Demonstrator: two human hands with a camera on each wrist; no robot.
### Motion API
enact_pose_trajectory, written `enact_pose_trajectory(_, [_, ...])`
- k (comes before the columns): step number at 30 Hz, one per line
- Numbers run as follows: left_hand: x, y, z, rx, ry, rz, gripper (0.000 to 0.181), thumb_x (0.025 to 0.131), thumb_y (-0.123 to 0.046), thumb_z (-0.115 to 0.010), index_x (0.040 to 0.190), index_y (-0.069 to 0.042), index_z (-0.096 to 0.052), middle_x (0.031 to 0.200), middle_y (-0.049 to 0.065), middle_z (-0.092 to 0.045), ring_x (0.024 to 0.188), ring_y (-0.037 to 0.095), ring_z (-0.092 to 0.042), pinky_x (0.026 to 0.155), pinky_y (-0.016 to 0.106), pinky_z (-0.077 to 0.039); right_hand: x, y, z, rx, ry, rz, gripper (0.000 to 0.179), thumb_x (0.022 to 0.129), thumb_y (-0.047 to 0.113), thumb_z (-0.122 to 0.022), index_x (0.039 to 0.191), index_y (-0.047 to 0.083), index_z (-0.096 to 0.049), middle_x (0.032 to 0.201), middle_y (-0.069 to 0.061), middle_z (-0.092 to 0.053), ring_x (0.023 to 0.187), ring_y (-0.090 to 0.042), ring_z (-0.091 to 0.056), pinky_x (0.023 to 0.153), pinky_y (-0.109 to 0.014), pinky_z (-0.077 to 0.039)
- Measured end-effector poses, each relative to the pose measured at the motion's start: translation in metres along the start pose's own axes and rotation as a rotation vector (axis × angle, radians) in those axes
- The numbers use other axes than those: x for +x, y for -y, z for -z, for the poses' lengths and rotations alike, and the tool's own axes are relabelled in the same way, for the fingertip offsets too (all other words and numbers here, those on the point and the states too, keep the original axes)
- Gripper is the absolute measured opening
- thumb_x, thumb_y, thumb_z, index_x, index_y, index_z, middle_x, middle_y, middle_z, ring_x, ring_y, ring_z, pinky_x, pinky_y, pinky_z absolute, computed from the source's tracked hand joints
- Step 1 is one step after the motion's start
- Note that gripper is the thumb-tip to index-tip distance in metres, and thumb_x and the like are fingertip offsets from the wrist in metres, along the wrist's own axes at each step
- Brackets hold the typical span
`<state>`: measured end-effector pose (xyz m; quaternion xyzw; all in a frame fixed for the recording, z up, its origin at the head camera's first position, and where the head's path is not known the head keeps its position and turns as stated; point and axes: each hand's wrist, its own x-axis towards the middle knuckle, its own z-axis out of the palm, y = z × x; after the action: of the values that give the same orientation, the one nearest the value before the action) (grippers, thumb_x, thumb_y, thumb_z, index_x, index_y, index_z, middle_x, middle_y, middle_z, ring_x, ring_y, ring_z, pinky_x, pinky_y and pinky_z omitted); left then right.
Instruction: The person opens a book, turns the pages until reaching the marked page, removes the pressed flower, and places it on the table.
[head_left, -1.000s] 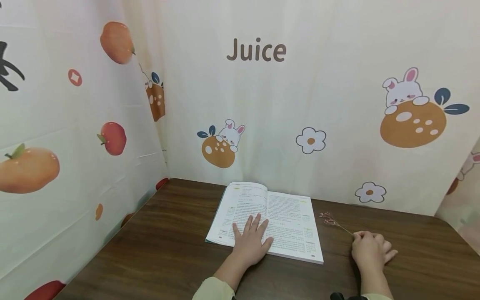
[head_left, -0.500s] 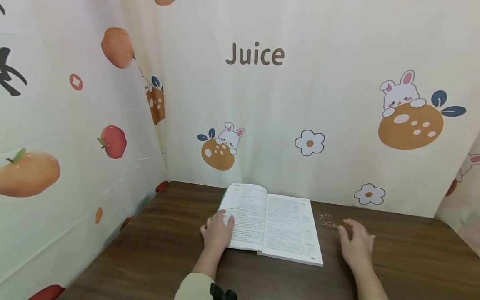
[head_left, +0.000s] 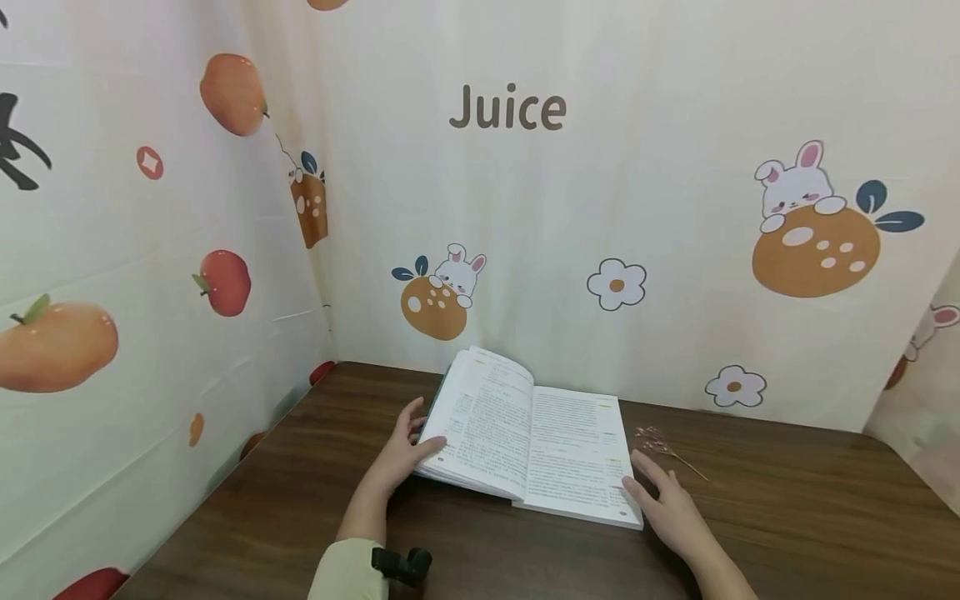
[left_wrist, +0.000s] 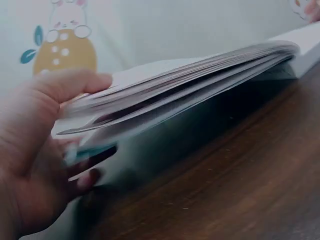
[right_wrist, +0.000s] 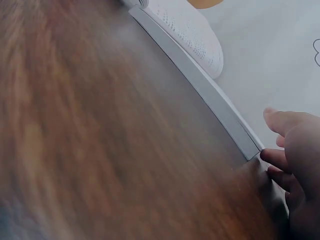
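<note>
An open book (head_left: 573, 450) with printed pages lies on the dark wooden table, its left half raised off the surface. My left hand (head_left: 401, 454) grips that half by its outer edge, thumb on the page. In the left wrist view, the fingers (left_wrist: 90, 180) sit under the teal cover and the pages (left_wrist: 200, 80) fan slightly apart. At the book's right edge is my right hand (head_left: 671, 508), fingers extended. The right wrist view shows its fingers (right_wrist: 275, 157) at the corner of the page block (right_wrist: 200, 90), thumb apart from it. A small dried flower sprig (head_left: 651, 440) lies beyond this hand.
The brown table (head_left: 315, 500) meets a printed curtain (head_left: 555, 208) right behind the book. Another curtain (head_left: 165, 350) runs along the left side. A black wrist mount (head_left: 402, 567) sits by the left sleeve (head_left: 348, 571).
My right hand released the flower sprig and moved left to the book's edge. My left hand slid from the pages to the left edge and lifted that half.
</note>
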<state>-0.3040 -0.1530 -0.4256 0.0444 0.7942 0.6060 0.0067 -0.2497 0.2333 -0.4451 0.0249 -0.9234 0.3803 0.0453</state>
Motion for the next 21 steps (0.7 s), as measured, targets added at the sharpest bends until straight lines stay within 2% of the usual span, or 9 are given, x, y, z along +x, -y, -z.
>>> enact_pose_trajectory(3, [0.0, -0.004, 0.001, -0.068, 0.018, -0.04, 0.094, 0.077, -0.023, -0.075, 0.147, -0.025, -0.013, 0.143, 0.022, -0.028, 0.129, 0.039, -0.028, 0.103, 0.058, -0.022, 0.001, 0.0, 0.0, 0.035, -0.013, 0.007, 0.062, 0.096, 0.04, -0.046, 0.139, -0.004, -0.035, 0.137, -0.026, -0.039, 0.133, -0.043, -0.021, 0.108, -0.055, -0.003])
enact_pose_trajectory(5, [0.0, -0.011, -0.004, -0.114, 0.01, -0.105, 0.097, 0.076, -0.017, -0.075, 0.147, -0.027, -0.011, 0.144, 0.022, -0.027, 0.128, 0.038, -0.031, 0.102, 0.055, -0.026, 0.0, 0.001, 0.0, 0.049, -0.016, -0.023, 0.063, 0.097, 0.042, -0.042, 0.14, -0.003, -0.033, 0.137, -0.027, -0.038, 0.133, -0.045, -0.019, 0.107, -0.057, -0.004])
enact_pose_trajectory(8, [-0.002, -0.023, -0.02, -0.212, -0.006, -0.268, 0.096, 0.076, -0.006, -0.071, 0.148, -0.024, -0.01, 0.142, 0.025, -0.032, 0.118, 0.036, -0.043, 0.093, 0.042, -0.041, -0.001, 0.0, 0.001, 0.06, -0.036, -0.056, 0.065, 0.098, 0.046, -0.033, 0.142, -0.002, -0.029, 0.138, -0.029, -0.036, 0.13, -0.047, -0.025, 0.104, -0.059, -0.015])
enact_pose_trajectory(11, [-0.007, -0.036, -0.043, -0.255, 0.021, -0.449, 0.092, 0.078, 0.001, -0.067, 0.148, -0.018, -0.012, 0.138, 0.026, -0.038, 0.112, 0.032, -0.049, 0.085, 0.034, -0.046, -0.001, -0.001, 0.003, 0.064, -0.055, -0.074, 0.066, 0.099, 0.047, -0.028, 0.143, -0.001, -0.026, 0.138, -0.029, -0.035, 0.127, -0.048, -0.029, 0.1, -0.061, -0.024])
enact_pose_trajectory(13, [-0.01, -0.042, -0.06, -0.197, 0.067, -0.559, 0.088, 0.077, 0.003, -0.066, 0.147, -0.014, -0.015, 0.137, 0.024, -0.041, 0.111, 0.03, -0.05, 0.087, 0.037, -0.047, -0.001, -0.002, 0.004, 0.074, -0.065, -0.067, 0.065, 0.099, 0.047, -0.027, 0.143, -0.001, -0.026, 0.136, -0.027, -0.04, 0.128, -0.047, -0.029, 0.099, -0.061, -0.024])
enact_pose_trajectory(15, [-0.013, -0.046, -0.077, -0.062, 0.115, -0.617, 0.082, 0.078, -0.001, -0.066, 0.145, -0.014, -0.021, 0.136, 0.019, -0.044, 0.114, 0.027, -0.049, 0.09, 0.041, -0.045, -0.001, -0.003, 0.007, 0.097, -0.081, -0.057, 0.064, 0.099, 0.047, -0.026, 0.14, -0.002, -0.035, 0.137, -0.024, -0.04, 0.131, -0.046, -0.024, 0.1, -0.062, -0.022])
enact_pose_trajectory(18, [-0.018, -0.046, -0.096, 0.216, 0.206, -0.618, 0.071, 0.082, -0.012, -0.065, 0.143, -0.019, -0.029, 0.14, 0.007, -0.042, 0.12, 0.024, -0.046, 0.094, 0.042, -0.042, -0.001, -0.004, 0.011, 0.147, -0.112, -0.032, 0.064, 0.1, 0.046, -0.023, 0.129, -0.004, -0.05, 0.143, -0.02, -0.035, 0.133, -0.045, -0.018, 0.101, -0.063, -0.018])
enact_pose_trajectory(21, [-0.021, -0.039, -0.109, 0.454, 0.302, -0.578, 0.06, 0.086, -0.021, -0.064, 0.14, -0.022, -0.037, 0.143, 0.0, -0.038, 0.125, 0.018, -0.042, 0.096, 0.036, -0.041, -0.001, -0.005, 0.015, 0.195, -0.124, 0.006, 0.064, 0.101, 0.043, -0.02, 0.12, -0.006, -0.058, 0.147, -0.021, -0.026, 0.133, -0.046, -0.016, 0.1, -0.063, -0.017])
